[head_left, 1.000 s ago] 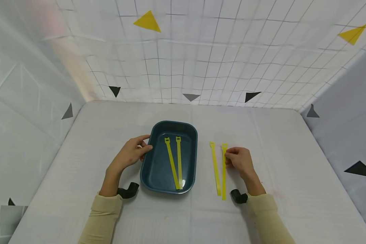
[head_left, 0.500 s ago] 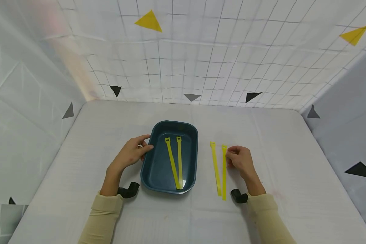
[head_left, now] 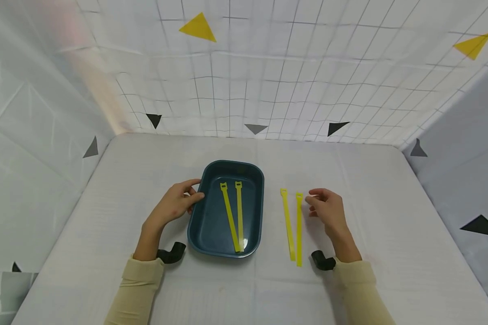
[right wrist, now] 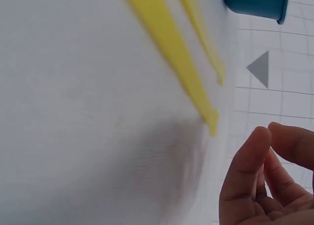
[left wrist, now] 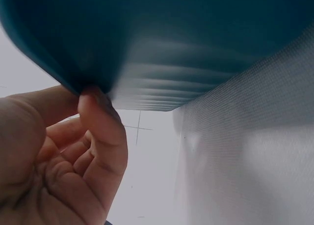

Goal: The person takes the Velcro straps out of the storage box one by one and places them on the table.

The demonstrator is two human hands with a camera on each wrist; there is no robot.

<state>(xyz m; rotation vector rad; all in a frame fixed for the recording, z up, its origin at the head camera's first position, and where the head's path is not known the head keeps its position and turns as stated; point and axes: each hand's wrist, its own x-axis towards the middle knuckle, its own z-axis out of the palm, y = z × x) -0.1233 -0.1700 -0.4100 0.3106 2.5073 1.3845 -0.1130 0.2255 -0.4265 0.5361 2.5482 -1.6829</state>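
White-sheeted tabletop (head_left: 374, 194). Left hand (head_left: 174, 204) pinched glossy teal rectangular tray (head_left: 209, 221); tugging risked tilting it. Right hand (head_left: 327, 208), empty, hung beside slotted yellow strip (head_left: 299, 230), whose flatness risked fumbling.

The tray (head_left: 209, 221) appears to be moulded plastic, smooth and semi-gloss, with a highlight on its inner floor. Two straps (head_left: 230, 216) inside the tray look thin, flexible and matt. The pair (head_left: 299, 230) to the tray's right matches that finish. Beneath the tray, the table cover (head_left: 252, 289) shows a fine, matt, cloth-like weave. Beyond the tray, the gridded sheet (head_left: 248, 85) looks smooth, creased and faintly glossy.
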